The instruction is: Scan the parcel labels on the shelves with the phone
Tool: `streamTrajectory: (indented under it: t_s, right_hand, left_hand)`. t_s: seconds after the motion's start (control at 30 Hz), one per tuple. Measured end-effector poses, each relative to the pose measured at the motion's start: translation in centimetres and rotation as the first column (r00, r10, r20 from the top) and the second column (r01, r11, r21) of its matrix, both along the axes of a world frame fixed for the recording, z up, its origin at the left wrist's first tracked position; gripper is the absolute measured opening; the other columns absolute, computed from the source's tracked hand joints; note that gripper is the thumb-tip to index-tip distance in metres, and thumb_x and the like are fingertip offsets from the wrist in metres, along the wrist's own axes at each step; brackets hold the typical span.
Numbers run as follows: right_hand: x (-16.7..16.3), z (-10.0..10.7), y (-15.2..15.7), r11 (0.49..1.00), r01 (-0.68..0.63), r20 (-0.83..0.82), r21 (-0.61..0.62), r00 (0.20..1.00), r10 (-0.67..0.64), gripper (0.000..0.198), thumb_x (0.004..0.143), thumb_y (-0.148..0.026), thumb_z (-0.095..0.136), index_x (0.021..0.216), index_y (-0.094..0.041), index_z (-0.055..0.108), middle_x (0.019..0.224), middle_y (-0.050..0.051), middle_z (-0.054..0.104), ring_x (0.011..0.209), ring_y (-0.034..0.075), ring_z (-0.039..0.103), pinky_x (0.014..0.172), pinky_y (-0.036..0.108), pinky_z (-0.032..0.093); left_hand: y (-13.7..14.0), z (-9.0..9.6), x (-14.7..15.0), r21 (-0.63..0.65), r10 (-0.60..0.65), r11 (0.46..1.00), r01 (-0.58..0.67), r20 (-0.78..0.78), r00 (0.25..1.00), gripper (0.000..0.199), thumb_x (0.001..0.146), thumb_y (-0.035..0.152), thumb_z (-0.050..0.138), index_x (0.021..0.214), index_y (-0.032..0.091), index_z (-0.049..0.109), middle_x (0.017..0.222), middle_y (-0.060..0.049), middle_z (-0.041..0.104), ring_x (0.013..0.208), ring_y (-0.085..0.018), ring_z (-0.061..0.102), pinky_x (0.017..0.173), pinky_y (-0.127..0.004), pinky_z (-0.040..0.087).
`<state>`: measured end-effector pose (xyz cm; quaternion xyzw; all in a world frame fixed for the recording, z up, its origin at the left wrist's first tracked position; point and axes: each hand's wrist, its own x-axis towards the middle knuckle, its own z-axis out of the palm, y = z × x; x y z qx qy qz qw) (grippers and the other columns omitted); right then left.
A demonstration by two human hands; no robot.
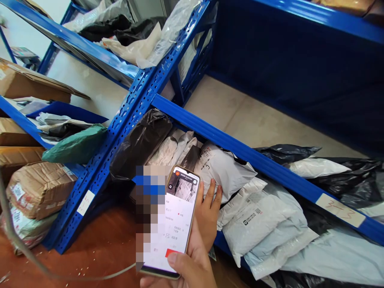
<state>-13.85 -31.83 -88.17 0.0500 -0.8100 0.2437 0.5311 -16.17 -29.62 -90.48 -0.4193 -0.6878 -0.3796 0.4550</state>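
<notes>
My right hand (195, 260) grips a smartphone (162, 236) upright, with the thumb lying on a red button near the bottom of the lit screen. The top of the screen shows a camera picture of a printed label; some fields of text stand below it. Just behind the phone, my left hand (210, 214) rests with fingers stretched out against a white plastic mailer bag (226, 170) that bears a printed label. The rest of that hand is partly hidden by my right hand and the phone. A black wrapped parcel (141, 140) stands to the left of the white mailer bag.
Blue shelving (132, 104) slants across the view, with a perforated upright and a handwritten tag (340, 210). More white parcels (258, 216) crowd the lower shelf. Cardboard boxes (40, 188) and a green bag (75, 144) are at left. A grey cable (30, 256) curves over the reddish floor (99, 244).
</notes>
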Motion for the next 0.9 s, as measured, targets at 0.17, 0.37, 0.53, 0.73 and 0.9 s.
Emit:
streamTrajectory:
  t_s: [0.17, 0.37, 0.53, 0.73, 0.9]
  right_hand:
    - [-0.2, -1.4, 1.4, 0.895, -0.267, 0.105, -0.358, 0.941, 0.323, 0.053, 0.079, -0.036, 0.053, 0.131, -0.049, 0.046, 0.149, -0.014, 0.04, 0.147, 0.024, -0.001, 0.109, 0.07, 0.028]
    - [-0.3, -2.6, 1.8, 0.752, -0.415, 0.205, -0.512, 0.791, 0.576, 0.082, 0.071, -0.039, 0.058, 0.142, -0.051, 0.019, 0.127, -0.001, 0.064, 0.126, 0.037, 0.052, 0.07, 0.065, 0.059]
    - [-0.6, -2.4, 1.2, 0.653, -0.473, 0.239, -0.592, 0.67, 0.702, 0.082, 0.066, -0.04, 0.058, 0.14, -0.051, 0.025, 0.112, 0.002, 0.071, 0.11, 0.04, 0.064, 0.055, 0.061, 0.061]
    - [-0.4, -2.4, 0.8, 0.717, -0.477, 0.214, -0.508, 0.736, 0.642, 0.084, 0.065, -0.042, 0.06, 0.139, -0.054, 0.022, 0.112, -0.001, 0.071, 0.104, 0.039, 0.067, 0.054, 0.061, 0.06]
    - [-0.5, -2.4, 0.8, 0.694, -0.464, 0.205, -0.551, 0.731, 0.651, 0.087, 0.064, -0.041, 0.061, 0.141, -0.052, 0.021, 0.117, 0.002, 0.069, 0.107, 0.04, 0.065, 0.053, 0.06, 0.061]
  left_hand:
    - [0.6, -0.5, -0.1, 0.062, 0.005, 0.998, -0.009, 0.064, 0.998, 0.063, 0.086, 0.006, 0.049, 0.145, 0.021, 0.035, 0.154, -0.012, 0.03, 0.139, -0.031, 0.031, 0.096, -0.039, 0.05]
    - [1.8, -0.9, -0.3, 0.075, -0.023, 0.997, 0.018, 0.075, 0.997, 0.073, 0.082, -0.001, 0.039, 0.15, 0.021, 0.024, 0.157, -0.009, 0.023, 0.143, -0.034, 0.022, 0.083, -0.035, 0.057]
    - [1.7, -0.8, -0.3, 0.073, -0.038, 0.997, 0.032, 0.086, 0.996, 0.072, 0.084, 0.002, 0.039, 0.15, 0.024, 0.022, 0.158, -0.009, 0.02, 0.143, -0.035, 0.022, 0.084, -0.037, 0.057]
    - [1.3, -0.8, -0.2, 0.057, -0.049, 0.997, 0.044, 0.09, 0.995, 0.074, 0.082, 0.0, 0.038, 0.15, 0.023, 0.022, 0.158, -0.008, 0.019, 0.144, -0.034, 0.019, 0.089, -0.038, 0.056]
    - [1.3, -0.8, -0.2, 0.047, -0.045, 0.998, 0.041, 0.092, 0.995, 0.075, 0.08, -0.001, 0.04, 0.15, 0.021, 0.024, 0.158, -0.008, 0.018, 0.144, -0.035, 0.017, 0.086, -0.035, 0.057]
